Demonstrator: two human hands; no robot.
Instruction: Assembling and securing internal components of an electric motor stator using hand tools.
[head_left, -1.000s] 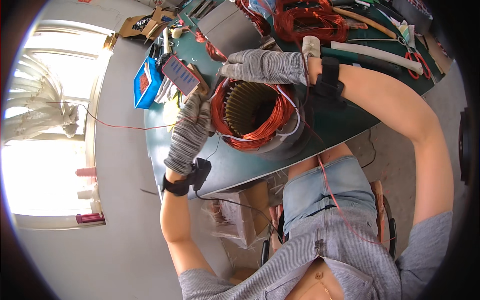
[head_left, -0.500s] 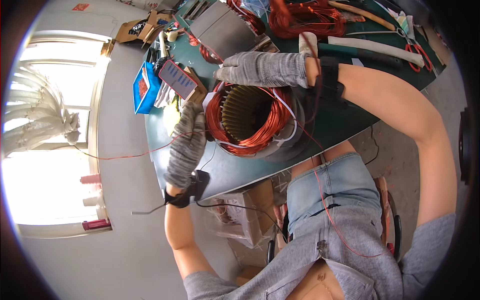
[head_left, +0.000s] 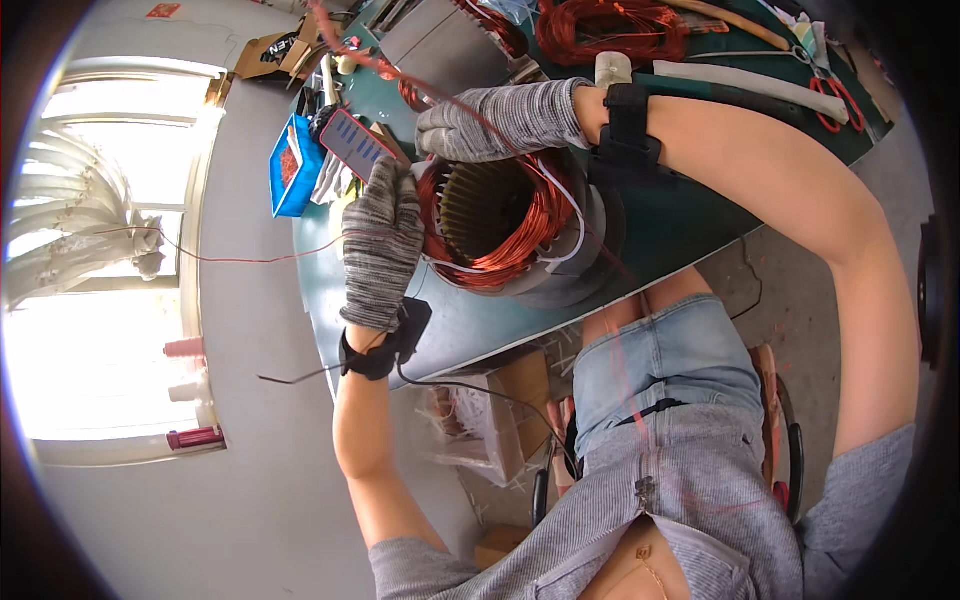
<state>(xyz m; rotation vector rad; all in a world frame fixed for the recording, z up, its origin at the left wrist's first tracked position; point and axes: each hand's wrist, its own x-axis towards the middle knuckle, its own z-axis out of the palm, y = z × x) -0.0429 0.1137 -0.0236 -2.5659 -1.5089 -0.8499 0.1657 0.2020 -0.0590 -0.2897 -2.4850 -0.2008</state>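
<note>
A stator [head_left: 600, 235] lies on the green bench. Its open bore shows yellowish-brown slots, and a thick ring of red enamelled copper windings [head_left: 497, 262] with white sleeving surrounds it. My left hand [head_left: 383, 235], in a grey striped knit glove, is closed at the left edge of the windings. A thin red strand [head_left: 270, 260] runs from the left across that glove. My right hand [head_left: 490, 122], gloved alike, reaches over the far side, its fingers curled together near the windings' upper left. What either set of fingertips pinches is hidden. A blurred red wire [head_left: 430, 85] crosses the right glove.
A phone [head_left: 355, 145] leans beside a blue tray [head_left: 290, 185] at left. Behind stand a grey metal core [head_left: 430, 42] and a red wire coil [head_left: 610, 35]. Red-handled scissors [head_left: 830, 105] and a white tube [head_left: 750, 88] lie at far right.
My left hand has moved up and slightly right; my right hand has shifted slightly up and left. The loose red wire has swung leftward over the right glove. The stator appears slightly higher in view.
</note>
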